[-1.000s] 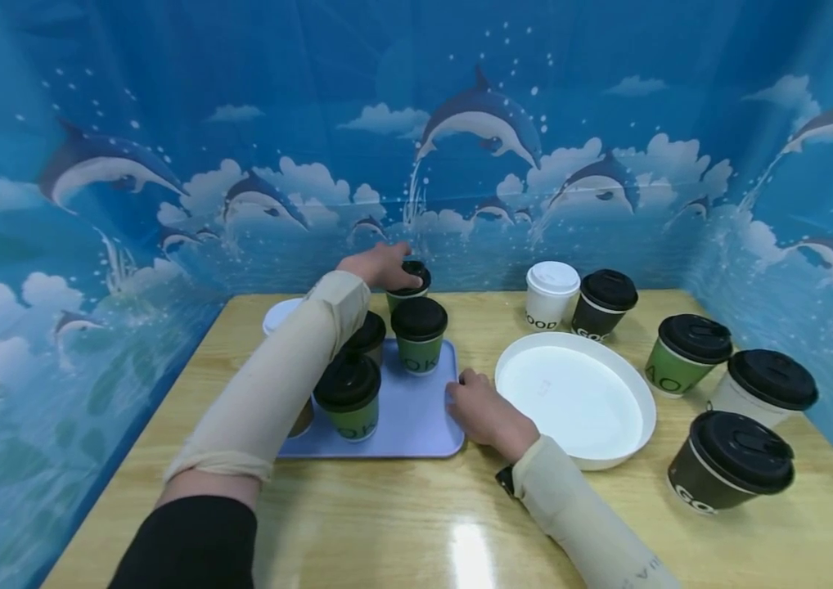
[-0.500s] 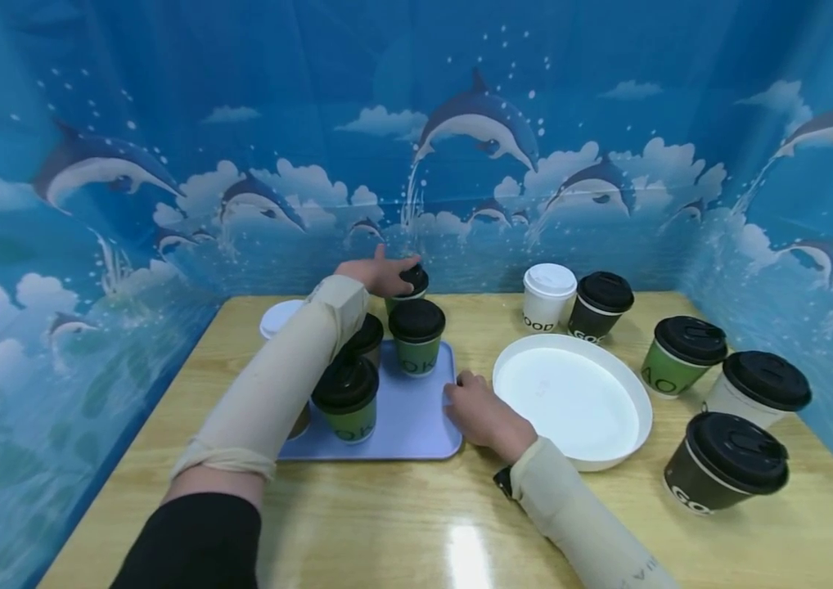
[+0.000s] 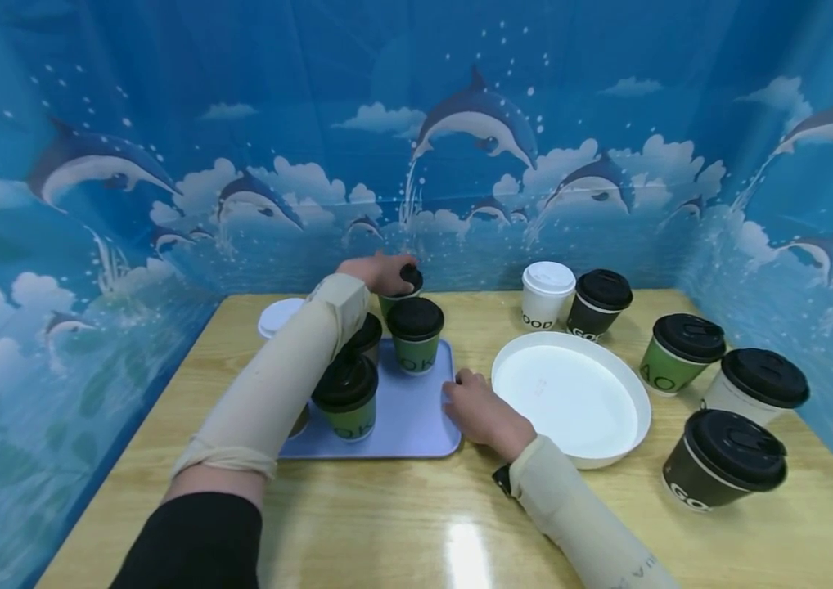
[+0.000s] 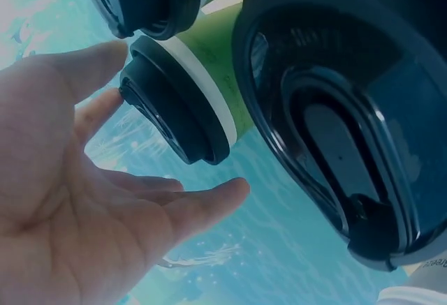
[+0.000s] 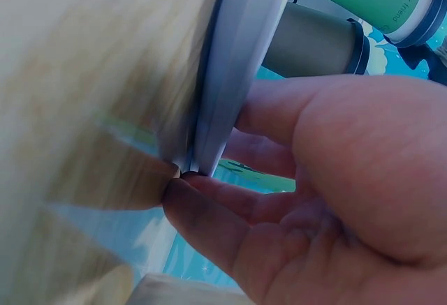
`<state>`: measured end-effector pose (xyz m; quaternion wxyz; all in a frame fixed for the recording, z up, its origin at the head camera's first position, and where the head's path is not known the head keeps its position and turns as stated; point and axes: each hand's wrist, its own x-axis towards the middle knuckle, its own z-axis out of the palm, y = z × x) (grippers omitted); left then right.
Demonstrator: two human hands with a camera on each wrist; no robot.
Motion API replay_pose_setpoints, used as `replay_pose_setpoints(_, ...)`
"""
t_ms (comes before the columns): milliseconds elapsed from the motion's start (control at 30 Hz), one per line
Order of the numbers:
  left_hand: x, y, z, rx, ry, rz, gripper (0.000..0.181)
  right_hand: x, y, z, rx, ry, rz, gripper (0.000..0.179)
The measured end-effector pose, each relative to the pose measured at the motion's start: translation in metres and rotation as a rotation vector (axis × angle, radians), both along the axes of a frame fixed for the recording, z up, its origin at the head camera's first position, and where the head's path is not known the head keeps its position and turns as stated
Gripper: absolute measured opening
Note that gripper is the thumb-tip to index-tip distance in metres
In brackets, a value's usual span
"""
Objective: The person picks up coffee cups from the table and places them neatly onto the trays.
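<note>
My left hand (image 3: 378, 273) reaches across the tray to a green paper cup with a black lid (image 3: 400, 304) at the back. In the left wrist view, the fingers spread loosely about this lid (image 4: 174, 102), with a fingertip at its edge. Just in front stands another black-lidded green cup (image 3: 416, 348). My right hand (image 3: 486, 413) holds the right edge of the lilac tray (image 3: 409, 433), and the right wrist view shows thumb and fingers pinching the tray rim (image 5: 241, 61). A third green cup (image 3: 352, 413) is near the tray's front; my left forearm partly hides other cups.
A round white tray (image 3: 571, 397) lies right of my right hand. Around it stand a white cup (image 3: 547, 294), a black cup (image 3: 599, 304), a green cup (image 3: 682, 353) and others farther right. A dolphin-print curtain (image 3: 313, 98) closes off the back and sides.
My left hand's raised finger has come down by the lid, and the far green cup has shifted slightly left. My right hand stays at the tray edge.
</note>
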<state>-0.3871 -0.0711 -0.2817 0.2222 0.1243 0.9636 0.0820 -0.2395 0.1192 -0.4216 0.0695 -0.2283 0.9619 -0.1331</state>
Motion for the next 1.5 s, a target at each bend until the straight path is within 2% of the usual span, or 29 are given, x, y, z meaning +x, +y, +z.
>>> replay_pose_setpoints(367, 0.005, -0.002, 0.001, 0.032, 0.035, 0.046, 0.049, 0.0, 0.0, -0.001, -0.007, -0.011, -0.011, 0.034)
replay_pose_setpoints(567, 0.006, -0.006, 0.005, -0.006, 0.026, 0.06, 0.082, 0.0, 0.0, -0.001, 0.003, -0.024, -0.019, 0.035)
replay_pose_setpoints(667, 0.007, -0.009, 0.007, -0.006, 0.036, 0.058, 0.085, 0.0, 0.0, 0.0, 0.008, -0.022, -0.019, 0.035)
replay_pose_setpoints(833, 0.006, -0.014, 0.01, 0.065, 0.097, 0.047, 0.088, 0.001, 0.001, -0.001, 0.005, -0.014, -0.02, 0.034)
replay_pose_setpoints(967, 0.011, -0.019, 0.016, 0.168, 0.2, 0.088, 0.093, 0.002, 0.001, 0.0, 0.005, -0.012, -0.017, 0.034)
replay_pose_setpoints(1100, 0.022, -0.021, 0.026, 0.311, 0.344, 0.136, 0.091, 0.001, -0.001, 0.0, 0.006, -0.015, -0.011, 0.034)
replay_pose_setpoints(1300, 0.052, -0.013, 0.044, 0.47, 0.548, 0.161, 0.065, 0.001, 0.0, -0.001, 0.016, 0.009, 0.002, 0.032)
replay_pose_setpoints(1500, 0.088, 0.001, 0.056, 0.532, 0.634, 0.142, 0.06, 0.002, 0.001, 0.0, -0.006, 0.039, 0.009, 0.03)
